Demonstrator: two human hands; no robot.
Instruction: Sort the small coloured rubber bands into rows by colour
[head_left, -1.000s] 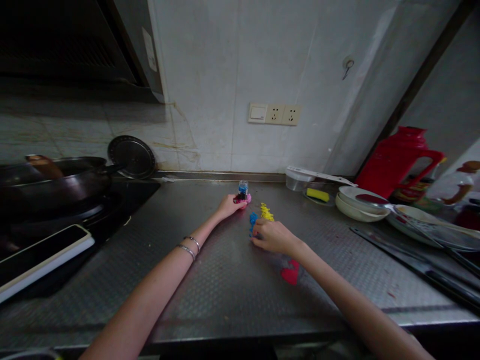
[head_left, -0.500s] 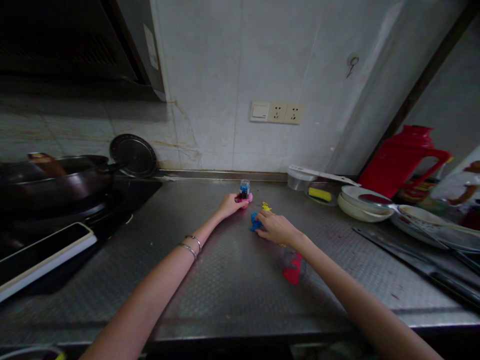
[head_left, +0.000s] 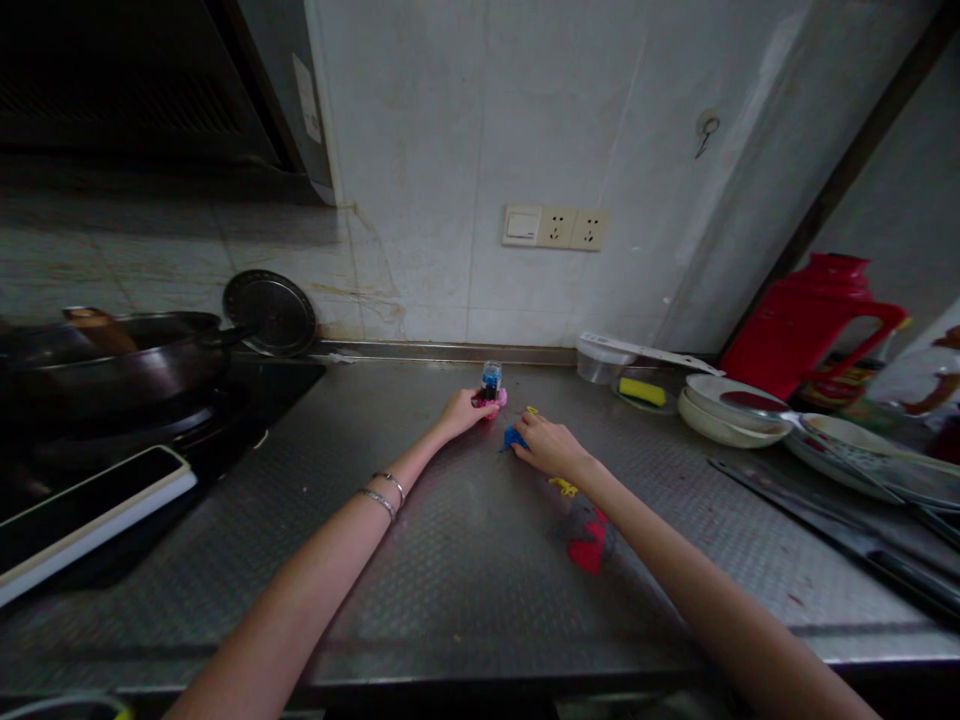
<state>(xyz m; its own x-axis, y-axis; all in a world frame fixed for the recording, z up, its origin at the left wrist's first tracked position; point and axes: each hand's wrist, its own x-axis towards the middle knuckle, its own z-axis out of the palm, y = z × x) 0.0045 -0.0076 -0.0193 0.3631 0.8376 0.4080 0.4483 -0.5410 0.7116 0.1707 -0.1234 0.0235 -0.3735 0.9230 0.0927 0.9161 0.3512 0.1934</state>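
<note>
Metal counter [head_left: 420, 590], dimpled surface, scattered small marks. Mid-counter: blue bits [head_left: 514, 437], yellow bits [head_left: 562, 487]; a red piece [head_left: 587, 552] nearer front edge. Wall side, clear tub [head_left: 598, 366]. Right: pale bowl [head_left: 716, 428], long dark utensil [head_left: 904, 568].

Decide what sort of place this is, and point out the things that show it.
Probably a kitchen: a pan sits on the stove at left, what looks like a range hood hangs above, and stacked bowls stand at right.
</note>
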